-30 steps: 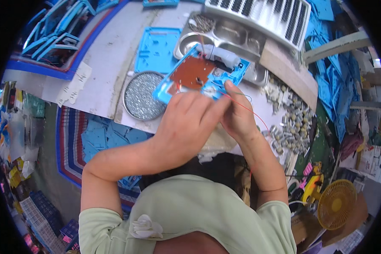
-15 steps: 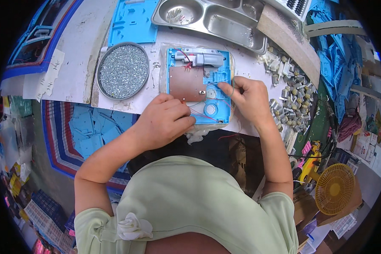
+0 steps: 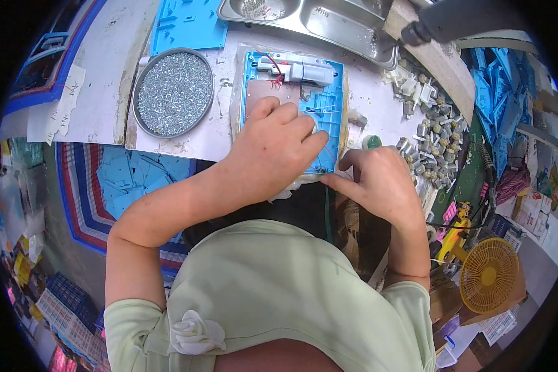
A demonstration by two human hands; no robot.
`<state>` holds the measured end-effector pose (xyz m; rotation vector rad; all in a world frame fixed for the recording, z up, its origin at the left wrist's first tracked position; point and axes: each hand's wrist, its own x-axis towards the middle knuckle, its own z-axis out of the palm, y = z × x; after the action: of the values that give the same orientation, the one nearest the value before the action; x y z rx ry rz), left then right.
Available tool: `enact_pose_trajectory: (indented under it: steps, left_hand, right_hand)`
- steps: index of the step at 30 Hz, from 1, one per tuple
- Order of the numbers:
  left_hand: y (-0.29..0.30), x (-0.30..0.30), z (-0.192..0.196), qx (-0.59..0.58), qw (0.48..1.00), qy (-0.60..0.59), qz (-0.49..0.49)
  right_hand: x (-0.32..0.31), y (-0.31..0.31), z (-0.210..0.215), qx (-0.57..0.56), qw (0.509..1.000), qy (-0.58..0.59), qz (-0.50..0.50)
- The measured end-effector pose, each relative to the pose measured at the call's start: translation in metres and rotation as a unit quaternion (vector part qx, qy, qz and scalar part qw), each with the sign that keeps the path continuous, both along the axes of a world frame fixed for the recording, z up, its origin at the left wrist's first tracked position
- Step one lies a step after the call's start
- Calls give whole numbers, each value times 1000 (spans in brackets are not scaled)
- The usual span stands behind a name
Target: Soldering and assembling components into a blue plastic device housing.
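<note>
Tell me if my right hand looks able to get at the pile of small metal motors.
Probably yes: your right hand is by the near right corner of the blue plastic casing, and the pile of small metal motors lies just beyond, with nothing visibly blocking it.

A white, stained counter [image 3: 102,80] stands over a grey floor [image 3: 73,239]; plastic crates [image 3: 74,304] sit at lower left, a yellow fan [image 3: 488,276] beside a cardboard box [image 3: 445,301] at lower right.

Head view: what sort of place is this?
Likely a product assembly workshop: an open blue casing being worked on, loose screw-like silver pieces, and heaped motor-like parts.
</note>
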<state>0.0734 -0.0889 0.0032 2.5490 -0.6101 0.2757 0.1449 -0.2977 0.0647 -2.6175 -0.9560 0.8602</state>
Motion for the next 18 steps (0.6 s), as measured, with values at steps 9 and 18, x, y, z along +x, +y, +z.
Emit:
enact_pose_trajectory:
  steps: [9,18]
  left_hand:
    - [2,5,-3,29,995,-88,-32]
    - [20,-26,-6,-28,982,-111,-150]
  right_hand:
    - [-13,-19,-11,69,997,29,20]
    - [-3,8,-27,342,929,-117,82]
